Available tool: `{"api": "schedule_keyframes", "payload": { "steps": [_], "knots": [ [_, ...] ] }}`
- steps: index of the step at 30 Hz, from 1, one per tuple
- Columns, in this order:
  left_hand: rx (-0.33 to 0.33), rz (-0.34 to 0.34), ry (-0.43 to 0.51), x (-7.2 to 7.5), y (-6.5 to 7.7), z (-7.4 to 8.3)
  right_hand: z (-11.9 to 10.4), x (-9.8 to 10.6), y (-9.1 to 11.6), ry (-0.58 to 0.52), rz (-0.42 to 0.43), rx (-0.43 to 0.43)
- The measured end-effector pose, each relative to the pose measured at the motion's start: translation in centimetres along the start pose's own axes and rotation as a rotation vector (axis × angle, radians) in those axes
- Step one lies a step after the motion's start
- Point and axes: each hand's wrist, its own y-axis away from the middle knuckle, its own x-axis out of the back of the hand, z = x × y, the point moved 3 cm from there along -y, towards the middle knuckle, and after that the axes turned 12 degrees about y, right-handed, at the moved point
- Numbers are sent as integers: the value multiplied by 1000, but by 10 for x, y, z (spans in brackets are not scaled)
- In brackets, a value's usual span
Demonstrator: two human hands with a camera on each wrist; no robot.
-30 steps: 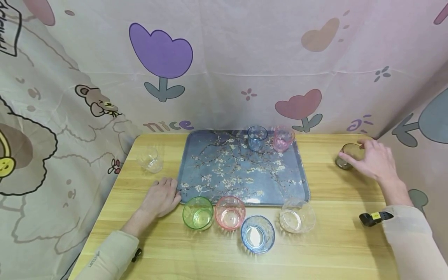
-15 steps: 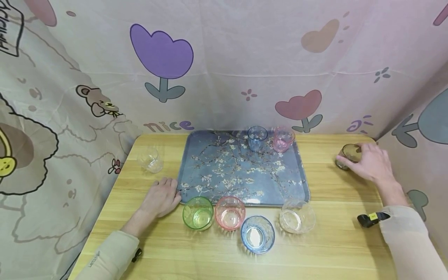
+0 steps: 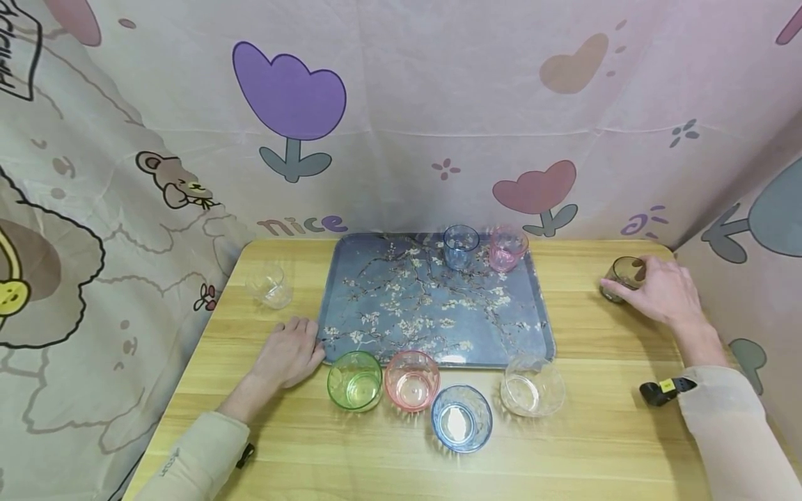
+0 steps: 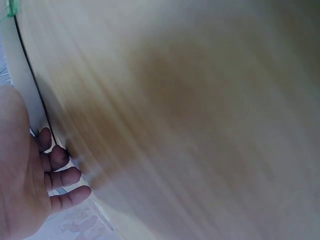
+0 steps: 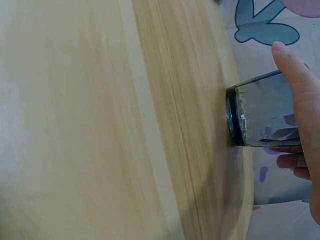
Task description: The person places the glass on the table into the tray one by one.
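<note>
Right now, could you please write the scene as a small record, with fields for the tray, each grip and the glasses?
tray: blue-grey, blossom pattern
left grip: beside the tray's near-left corner
right grip: holds dark glass
on tray, far right: small blue glass, pink glass
near side, left to right: green glass, red glass, large blue glass, wide clear glass
left of tray: small clear glass

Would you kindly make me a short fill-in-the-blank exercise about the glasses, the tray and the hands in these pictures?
1. The right hand holds a smoky-tinted glass to the ____ of the tray.
2. On the tray stand a blue glass and a ____ glass.
3. In the near row of cups, the one closest to the left hand is ____.
4. The clear glass beyond that hand is to the ____ of the tray.

Missing words: right; pink; green; left.
</note>
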Motion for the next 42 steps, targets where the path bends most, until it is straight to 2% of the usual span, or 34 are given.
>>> {"api": "schedule_keyframes", "payload": {
  "steps": [27,42],
  "knots": [
    [-14,12,-9,-1,-1,0,-1,5,3,14,12,4],
    [4,-8,3,-1,0,-1,-15,23,-3,-14,106,39]
  ]
}}
